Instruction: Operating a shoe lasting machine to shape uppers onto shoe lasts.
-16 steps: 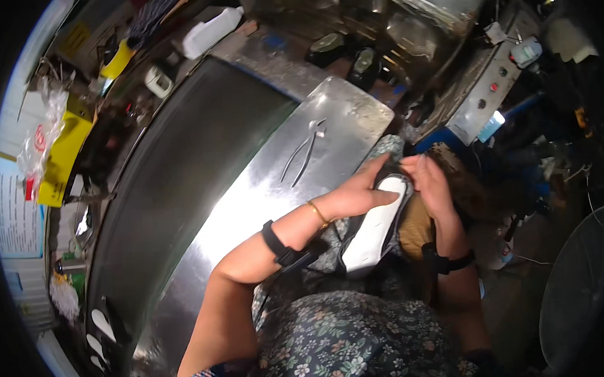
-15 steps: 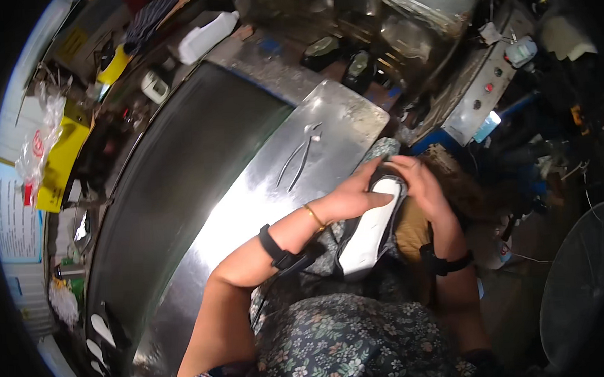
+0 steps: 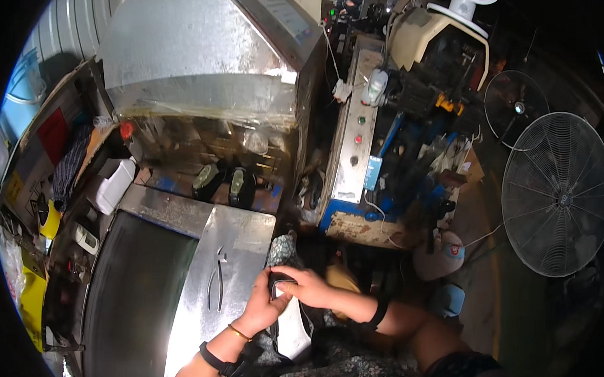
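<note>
A dark shoe upper with a white insole board (image 3: 293, 332) rests sole side up against my lap. My left hand (image 3: 259, 310) is closed round its left side at the far end. From the other side my right hand (image 3: 305, 287) wraps the same end, its thumb pressed near the rim by the insole. The fingers cover most of that end. Left of the hands, metal pincers (image 3: 215, 285) lie on a shiny metal plate (image 3: 244, 241), touched by neither hand.
A dark conveyor belt (image 3: 134, 283) runs along the left. Two dark shoes (image 3: 241, 186) sit at its far end, before a large metal hood (image 3: 195, 51). A machine with a button panel (image 3: 352, 142) stands ahead right; a big round fan (image 3: 560, 194) is at the right.
The view has swung up and to the right, bringing the hood and fans into sight. Both hands still hold the shoe; my right thumb now shows at the insole's end.
</note>
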`<action>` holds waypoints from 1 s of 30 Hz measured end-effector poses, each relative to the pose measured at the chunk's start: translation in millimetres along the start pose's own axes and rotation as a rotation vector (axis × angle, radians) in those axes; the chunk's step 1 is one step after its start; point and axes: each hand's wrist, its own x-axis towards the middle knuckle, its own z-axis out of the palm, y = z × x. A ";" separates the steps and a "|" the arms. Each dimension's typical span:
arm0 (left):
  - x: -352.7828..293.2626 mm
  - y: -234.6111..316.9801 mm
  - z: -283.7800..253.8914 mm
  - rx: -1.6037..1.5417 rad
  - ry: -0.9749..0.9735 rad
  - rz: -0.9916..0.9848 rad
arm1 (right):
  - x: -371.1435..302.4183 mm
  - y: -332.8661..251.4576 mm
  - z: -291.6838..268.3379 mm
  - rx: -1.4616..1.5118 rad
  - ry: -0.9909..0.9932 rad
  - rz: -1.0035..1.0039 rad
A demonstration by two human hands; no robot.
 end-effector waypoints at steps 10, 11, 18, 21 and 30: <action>25.2 -27.3 -14.7 0.188 0.177 0.150 | -64.0 21.5 42.0 0.262 0.261 0.223; 29.7 -15.9 -16.5 -0.135 0.081 -0.038 | -72.7 24.5 34.7 0.290 0.187 0.354; -11.6 0.4 -9.6 -0.789 0.129 -0.380 | -70.6 43.1 -9.6 0.886 0.072 0.565; -22.6 -4.1 8.9 -0.710 0.205 -0.392 | -83.1 47.6 46.1 0.507 0.118 0.820; 10.3 -19.1 12.1 -0.507 0.246 -0.408 | -48.8 30.6 40.6 -0.884 0.106 0.114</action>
